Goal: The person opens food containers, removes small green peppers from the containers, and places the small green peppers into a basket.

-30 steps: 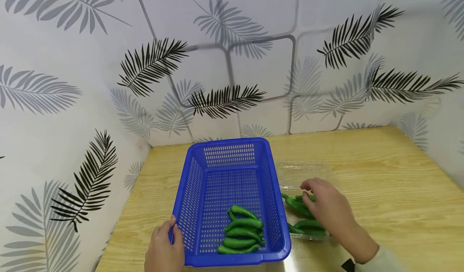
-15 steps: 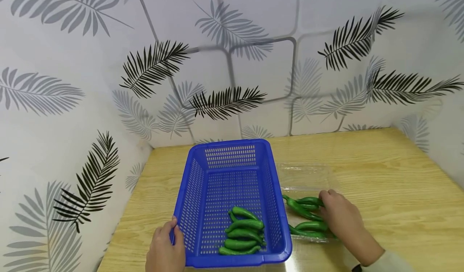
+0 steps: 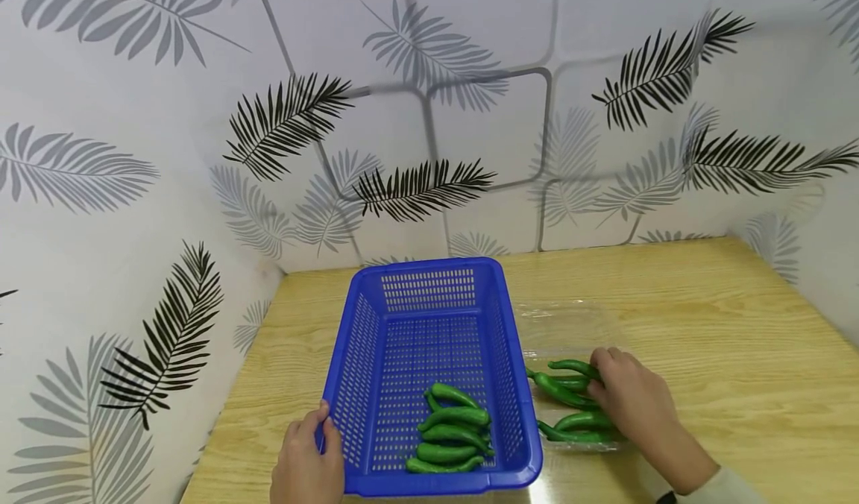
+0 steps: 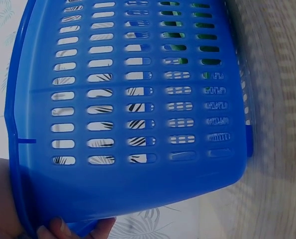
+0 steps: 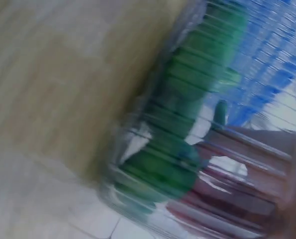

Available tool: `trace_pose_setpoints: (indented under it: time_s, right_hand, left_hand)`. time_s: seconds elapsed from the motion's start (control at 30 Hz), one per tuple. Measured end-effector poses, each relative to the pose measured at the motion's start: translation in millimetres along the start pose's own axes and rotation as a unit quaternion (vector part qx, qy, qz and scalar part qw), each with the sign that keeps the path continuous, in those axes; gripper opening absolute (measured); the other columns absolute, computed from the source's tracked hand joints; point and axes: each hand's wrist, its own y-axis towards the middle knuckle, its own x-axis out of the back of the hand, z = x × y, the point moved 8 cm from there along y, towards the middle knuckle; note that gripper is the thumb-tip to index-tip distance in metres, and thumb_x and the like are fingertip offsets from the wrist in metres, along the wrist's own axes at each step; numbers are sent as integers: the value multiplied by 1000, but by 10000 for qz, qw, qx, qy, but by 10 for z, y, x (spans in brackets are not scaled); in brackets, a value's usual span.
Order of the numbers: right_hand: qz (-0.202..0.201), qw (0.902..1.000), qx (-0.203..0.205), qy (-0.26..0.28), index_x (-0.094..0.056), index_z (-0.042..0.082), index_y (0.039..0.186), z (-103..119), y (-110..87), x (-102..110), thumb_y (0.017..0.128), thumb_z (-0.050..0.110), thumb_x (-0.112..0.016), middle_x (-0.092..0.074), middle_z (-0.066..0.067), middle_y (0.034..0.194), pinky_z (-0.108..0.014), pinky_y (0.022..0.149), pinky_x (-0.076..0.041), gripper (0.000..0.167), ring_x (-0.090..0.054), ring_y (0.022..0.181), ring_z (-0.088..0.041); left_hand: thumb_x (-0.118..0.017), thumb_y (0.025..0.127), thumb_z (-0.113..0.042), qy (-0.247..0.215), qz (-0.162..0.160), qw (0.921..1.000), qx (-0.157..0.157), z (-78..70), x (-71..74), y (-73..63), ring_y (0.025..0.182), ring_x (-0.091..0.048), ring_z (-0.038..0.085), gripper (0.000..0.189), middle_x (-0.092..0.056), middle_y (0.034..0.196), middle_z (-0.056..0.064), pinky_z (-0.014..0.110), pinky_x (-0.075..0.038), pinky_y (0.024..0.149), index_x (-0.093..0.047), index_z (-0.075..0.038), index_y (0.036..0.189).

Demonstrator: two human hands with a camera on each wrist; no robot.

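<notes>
My left hand point(image 3: 307, 459) grips the left rim of a blue perforated plastic basket point(image 3: 439, 483); its fingertips point(image 4: 58, 227) curl at the basket's edge in the left wrist view. Several green chili peppers point(image 3: 455, 416) lie side by side in the basket's near right part. To the right, my right hand point(image 3: 634, 396) pinches the end of one green chili pepper point(image 3: 570, 364), lifted slightly over others in a clear plastic box point(image 3: 570, 446). Through the box's ribbed wall, the right wrist view shows blurred peppers point(image 5: 182, 104) and the fingers of this hand.
The box's clear lid point(image 3: 564, 323) lies folded back toward the wall. Box and basket stand side by side on a wood-grain table point(image 3: 711, 303). Behind and to the left rises a wall point(image 3: 483, 139) with a leaf pattern.
My right hand has moved right and down in the box, and now raises one pepper's end from the others. The left hand keeps its grip on the basket.
</notes>
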Motion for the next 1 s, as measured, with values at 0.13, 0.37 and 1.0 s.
trace_pose_setpoints:
  time_s: [0.13, 0.37, 1.0]
  right_hand:
    - [-280, 9994, 11, 226, -65, 0, 98, 23, 10, 118, 83, 9, -80, -63, -5, 80, -31, 50, -45, 23, -52, 66, -15]
    - [-337, 9969, -122, 699, -64, -1, 101, 82, 51, 305, 83, 11, -74, -64, -5, 84, -26, 53, -43, 24, -51, 66, -12]
    - [-1469, 9588, 1663, 1774, -65, 13, 96, 958, -90, 676, 75, -1, -76, -63, 11, 83, -19, 60, -54, 28, -60, 71, 2]
  left_hand:
    - [-62, 98, -13, -3, 41, 10000, 9, 4, -3, 2, 77, -71, 47, 28, -71, 101, 22, 54, -54, 60, -74, 0, 120]
    - [-62, 98, -13, -5, 4, 10000, -27, 1, 3, -3, 78, -71, 47, 28, -71, 100, 22, 54, -54, 60, -74, 0, 119]
    - [-62, 98, -14, -39, 13, 10000, 13, 3, 4, -2, 84, -71, 51, 29, -72, 104, 22, 58, -55, 64, -74, -2, 121]
